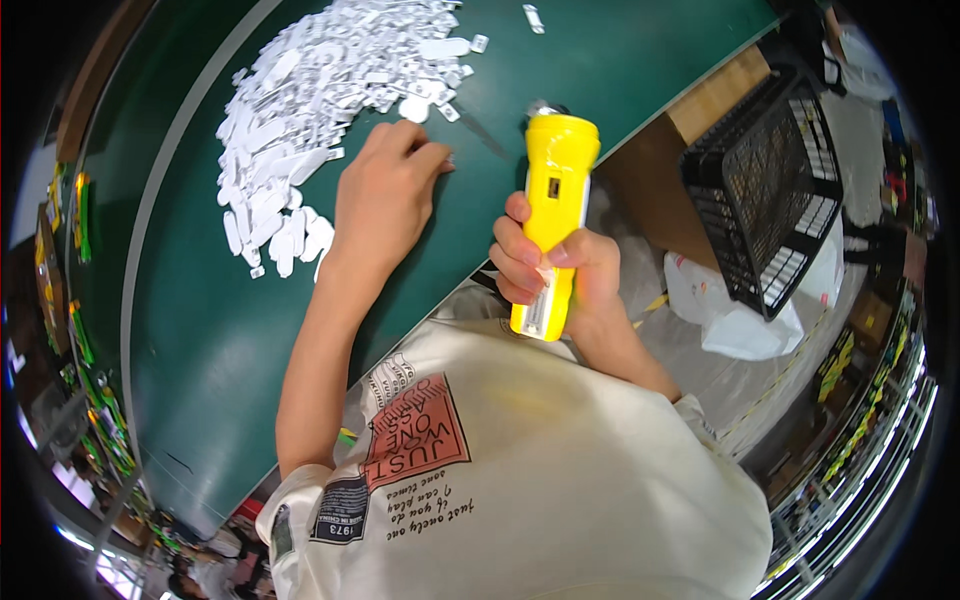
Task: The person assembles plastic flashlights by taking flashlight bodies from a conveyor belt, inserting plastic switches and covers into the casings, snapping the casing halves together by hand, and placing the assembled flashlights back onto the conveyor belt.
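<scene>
A green tabletop (pixel 220 400) spans eight to one o'clock, white pieces (pixel 300 110) heaped at eleven. The right hand (pixel 585 270) grasps a yellow flashlight (pixel 558 160) at one; the left hand (pixel 385 190) curls beside the heap, grip unclear. A black crate (pixel 708 200) sits at two, a white bag (pixel 750 337) at three.

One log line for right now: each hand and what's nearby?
left hand: at green table, beside white pieces, grip unclear | right hand: gripping yellow flashlight | black crate: right of table
</scene>
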Action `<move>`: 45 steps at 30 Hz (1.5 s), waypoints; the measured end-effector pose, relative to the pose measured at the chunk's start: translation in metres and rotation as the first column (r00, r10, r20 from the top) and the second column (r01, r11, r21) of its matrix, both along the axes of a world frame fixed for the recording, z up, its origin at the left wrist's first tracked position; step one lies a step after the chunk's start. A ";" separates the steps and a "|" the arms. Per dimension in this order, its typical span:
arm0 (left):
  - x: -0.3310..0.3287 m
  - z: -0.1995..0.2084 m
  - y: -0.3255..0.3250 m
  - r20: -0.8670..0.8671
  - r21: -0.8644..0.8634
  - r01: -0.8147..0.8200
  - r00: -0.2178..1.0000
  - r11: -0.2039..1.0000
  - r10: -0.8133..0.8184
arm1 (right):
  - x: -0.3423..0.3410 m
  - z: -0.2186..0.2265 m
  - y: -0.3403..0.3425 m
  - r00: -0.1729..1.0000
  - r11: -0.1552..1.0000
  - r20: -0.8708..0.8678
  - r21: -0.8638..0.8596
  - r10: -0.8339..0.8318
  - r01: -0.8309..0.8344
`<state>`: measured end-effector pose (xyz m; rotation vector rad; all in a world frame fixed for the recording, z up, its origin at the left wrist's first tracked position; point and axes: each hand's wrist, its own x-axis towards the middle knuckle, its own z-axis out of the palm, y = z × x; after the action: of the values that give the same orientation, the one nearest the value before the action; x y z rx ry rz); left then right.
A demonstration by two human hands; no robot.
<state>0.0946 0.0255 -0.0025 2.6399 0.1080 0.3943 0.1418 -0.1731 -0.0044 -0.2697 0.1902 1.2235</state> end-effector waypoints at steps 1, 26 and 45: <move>0.000 0.001 -0.002 -0.010 -0.003 0.026 1.000 1.000 -0.026 | 0.000 -0.001 0.000 1.000 1.000 -0.010 -0.003 -0.026 0.026; -0.016 0.042 -0.023 0.253 -0.255 0.278 0.944 0.926 -0.214 | -0.008 0.005 0.009 0.984 0.984 0.041 0.032 0.174 -0.175; -0.020 0.076 -0.019 0.105 0.046 0.408 0.906 0.912 -0.411 | -0.012 0.013 0.010 0.960 0.960 0.065 -0.086 0.273 -0.267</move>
<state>0.0750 0.0065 0.0736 2.5632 -0.4849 0.3975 0.1294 -0.1627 0.0081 -0.4191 0.1369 1.4764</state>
